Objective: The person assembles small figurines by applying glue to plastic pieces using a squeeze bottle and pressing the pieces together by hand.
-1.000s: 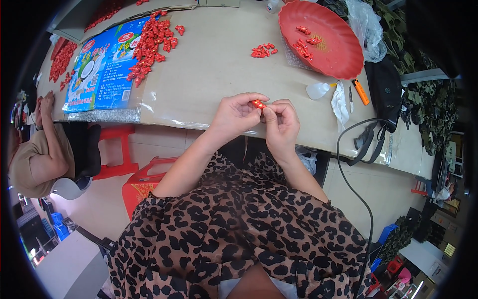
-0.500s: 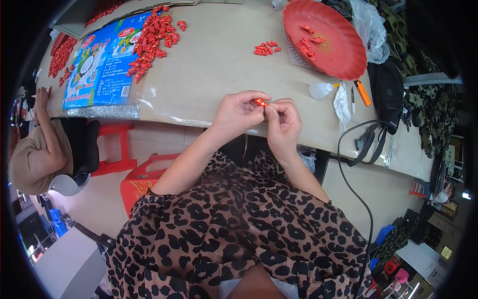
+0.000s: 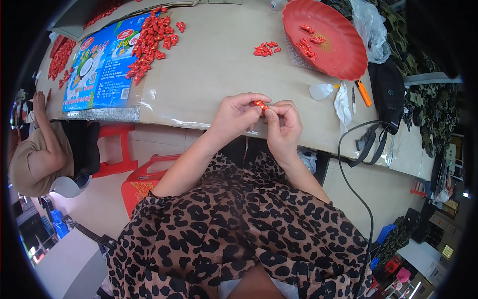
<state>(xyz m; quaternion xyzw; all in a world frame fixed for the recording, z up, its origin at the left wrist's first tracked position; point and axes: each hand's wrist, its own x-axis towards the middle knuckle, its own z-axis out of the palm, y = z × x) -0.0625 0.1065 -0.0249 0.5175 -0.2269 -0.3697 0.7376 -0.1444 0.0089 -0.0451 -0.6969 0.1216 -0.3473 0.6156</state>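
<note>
Above the table's near edge, my left hand [image 3: 238, 113] pinches a small shiny red figurine [image 3: 260, 104] with gold marks. My right hand [image 3: 284, 122] is closed at the figurine's right side, thumb and forefinger pressed together against it; whether a smaller piece sits between them is hidden. Beyond my hands lies a small group of red pieces [image 3: 266, 49]. A big heap of similar red figurines [image 3: 152, 42] rests on a flattened blue carton [image 3: 94, 74] at the left. More red figurines lie in a red scalloped basin [image 3: 343, 55] at the far right.
Right of my hands are a white squeeze bottle [image 3: 321, 90], a crumpled white tissue [image 3: 342, 107], a thin blade tool [image 3: 353, 100] and an orange cutter [image 3: 364, 93]. A black bag [image 3: 387, 94] and cable lie at the right edge. Another person [image 3: 42, 154] sits at left beside red stools [image 3: 114, 149].
The figurine has turned slightly between my fingers, showing more gold. My hands have otherwise stayed in nearly the same place.
</note>
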